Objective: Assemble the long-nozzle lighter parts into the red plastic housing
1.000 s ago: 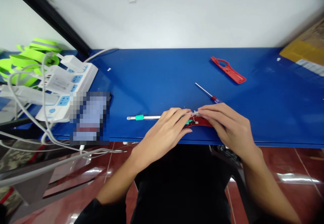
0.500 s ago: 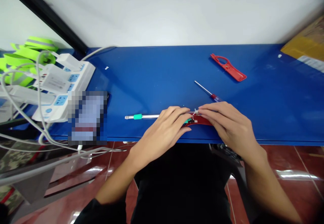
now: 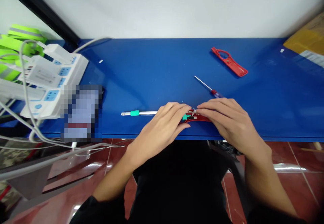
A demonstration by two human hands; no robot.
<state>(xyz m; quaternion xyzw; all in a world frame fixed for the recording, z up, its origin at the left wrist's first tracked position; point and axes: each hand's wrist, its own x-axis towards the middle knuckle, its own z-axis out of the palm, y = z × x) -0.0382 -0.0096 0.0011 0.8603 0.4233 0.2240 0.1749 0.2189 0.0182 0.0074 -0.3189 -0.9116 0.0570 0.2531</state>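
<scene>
A red plastic casing (image 3: 201, 117) lies at the table's front edge, with a green connector (image 3: 186, 117) and thin wires at its left end. My left hand (image 3: 162, 126) holds that end, and my right hand (image 3: 230, 122) pinches the casing and a small pale wire joint (image 3: 194, 111) at its fingertips. Left of my left hand lies a metal-shafted tool with a teal collar (image 3: 139, 113), its far end hidden beneath my fingers. A red-handled screwdriver (image 3: 210, 89) lies just beyond my right hand.
A flat red plastic part (image 3: 229, 61) lies on the blue table (image 3: 265, 82). To the left stand a white power strip (image 3: 54, 82) with cables and a pixelated phone-sized object (image 3: 81, 112). Neon reflective tape (image 3: 15, 45) and a cardboard box (image 3: 307, 38) sit at the corners.
The view has tilted, so the table and everything on it sit higher and slightly further left in the picture. My hands keep their hold on the casing, with little visible shift.
</scene>
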